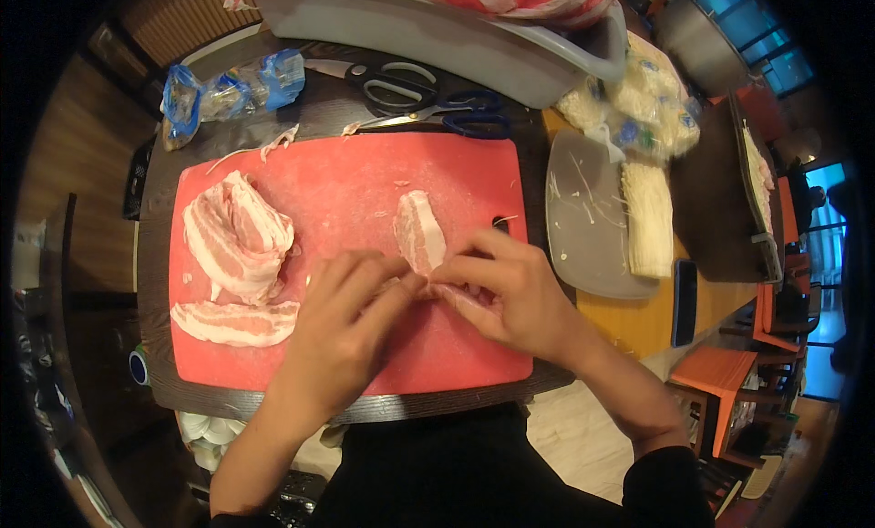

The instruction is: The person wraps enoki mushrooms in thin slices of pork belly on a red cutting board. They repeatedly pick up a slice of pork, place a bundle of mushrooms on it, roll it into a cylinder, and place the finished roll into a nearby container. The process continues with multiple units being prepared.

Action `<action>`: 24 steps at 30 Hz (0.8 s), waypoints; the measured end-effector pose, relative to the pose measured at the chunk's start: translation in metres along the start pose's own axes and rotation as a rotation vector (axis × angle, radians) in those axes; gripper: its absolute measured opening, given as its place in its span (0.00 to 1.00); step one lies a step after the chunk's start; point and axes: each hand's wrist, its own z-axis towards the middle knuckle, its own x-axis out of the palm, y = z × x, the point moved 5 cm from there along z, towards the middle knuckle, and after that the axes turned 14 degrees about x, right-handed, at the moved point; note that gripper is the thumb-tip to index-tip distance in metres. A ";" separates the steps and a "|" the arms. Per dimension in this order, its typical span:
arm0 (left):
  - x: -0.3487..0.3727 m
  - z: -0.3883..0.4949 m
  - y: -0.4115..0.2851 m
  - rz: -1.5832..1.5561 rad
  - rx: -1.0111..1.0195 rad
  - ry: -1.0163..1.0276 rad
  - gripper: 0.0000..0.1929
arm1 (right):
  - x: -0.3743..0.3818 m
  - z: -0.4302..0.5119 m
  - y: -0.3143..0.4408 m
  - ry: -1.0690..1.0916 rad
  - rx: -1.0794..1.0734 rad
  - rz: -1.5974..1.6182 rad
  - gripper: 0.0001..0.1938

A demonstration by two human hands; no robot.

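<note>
My left hand (352,316) and my right hand (509,292) meet over the red cutting board (342,162), fingertips together at the lower end of a flat bacon slice (418,231). Both hands pinch something small there; their fingers largely hide it, and it may be part of the meat. A folded pile of raw bacon slices (236,237) lies on the board's left side. Below that pile, one more slice (236,323) lies flat, its right end beside my left hand.
Behind the board lie black-handled scissors (396,87), blue-handled scissors (437,118) and plastic packaging (232,94), with a grey tub (424,39) beyond. To the right are a grey board (588,220), enoki mushrooms (649,220), bagged mushrooms (642,108) and a phone (683,302).
</note>
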 end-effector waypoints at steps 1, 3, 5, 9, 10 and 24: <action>0.003 -0.001 -0.003 0.023 0.045 0.048 0.17 | -0.001 0.003 -0.003 -0.005 0.036 -0.011 0.12; 0.009 -0.001 -0.005 0.067 0.093 0.106 0.17 | -0.001 0.005 -0.002 -0.025 0.005 -0.034 0.12; 0.012 0.000 -0.001 0.124 0.099 0.137 0.15 | -0.002 0.005 0.001 -0.068 -0.038 -0.044 0.11; 0.013 0.009 0.016 -0.046 0.021 0.164 0.14 | 0.000 0.004 0.007 -0.083 -0.189 -0.059 0.10; 0.013 0.011 0.022 -0.123 -0.040 0.170 0.14 | 0.000 0.004 0.008 -0.077 -0.244 -0.067 0.10; 0.007 0.018 0.042 0.013 -0.012 0.167 0.15 | 0.000 0.027 0.001 -0.151 -0.245 -0.078 0.10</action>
